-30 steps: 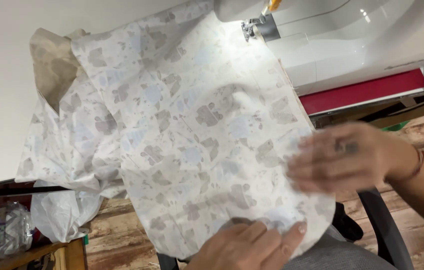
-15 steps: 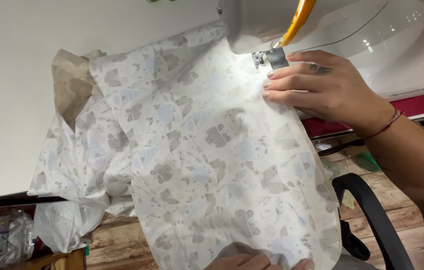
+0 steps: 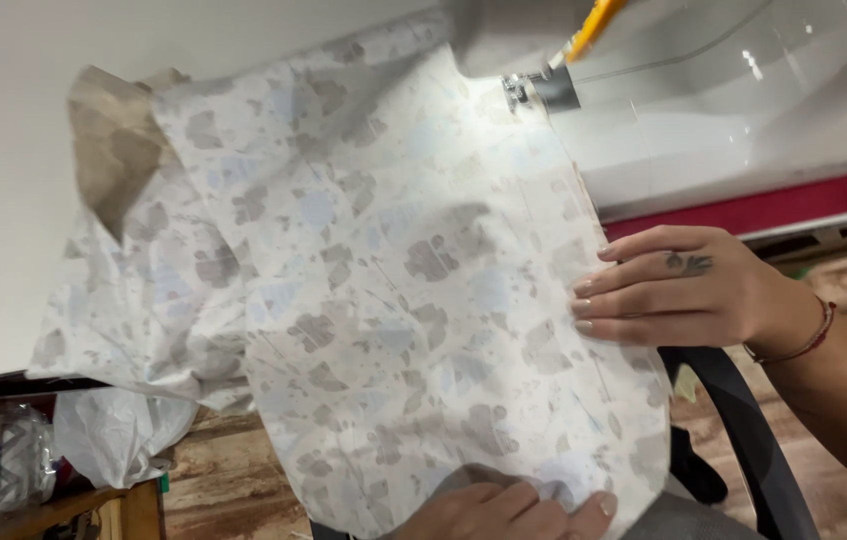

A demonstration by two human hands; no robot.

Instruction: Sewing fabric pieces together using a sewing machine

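Since half a second ago, the right hand (image 3: 678, 290) has drawn back from the presser foot (image 3: 528, 90) of the sewing machine (image 3: 743, 90) toward the near right edge of the patterned cloth (image 3: 373, 290). Its fingers (image 3: 613, 285) lie straight and together, flat on the cloth edge, gripping nothing. Left hand (image 3: 503, 510) sits at the near bottom edge, fingers curled over the cloth's near hem, pressing it; whether they pinch it cannot be told. The cloth spreads from the presser foot at far right across the white table (image 3: 3, 180) and hangs toward the person. A dark chair arm (image 3: 743, 440) shows beneath the right wrist, and a plastic bag (image 3: 113, 430) lies at near left.
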